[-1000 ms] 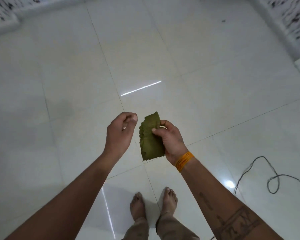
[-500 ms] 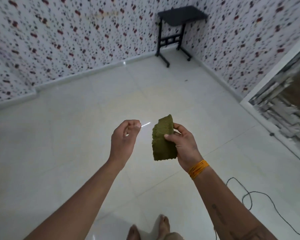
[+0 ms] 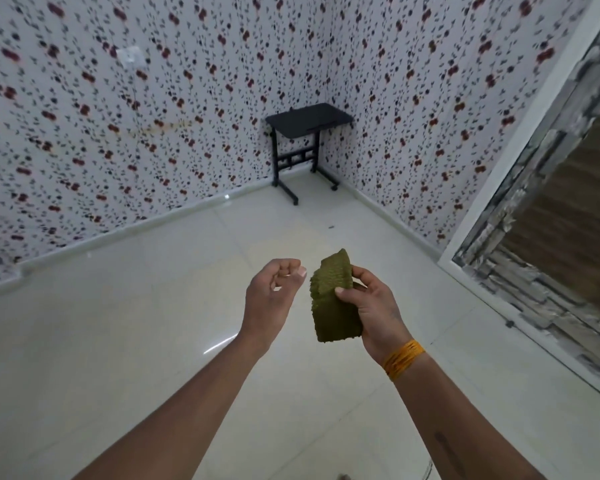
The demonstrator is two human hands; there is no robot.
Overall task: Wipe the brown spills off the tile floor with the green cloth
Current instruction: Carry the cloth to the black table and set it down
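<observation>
The view is lifting from the feet toward the far corner; the right hand (image 3: 368, 306) is gripping the folded green cloth (image 3: 333, 299) mid-air above the tile floor (image 3: 118, 323), the left hand (image 3: 271, 296) curling loosely, empty. No brown spills are showing yet, so the person is likely searching.

A glossy white tile floor (image 3: 118, 341) stretches to a corner of the room, its surface catching streaks of reflected light. A small black side table (image 3: 309, 117) stands on it in the far corner, close against both walls, and a tiny dark speck (image 3: 330, 226) lies on the tiles nearer the camera
</observation>
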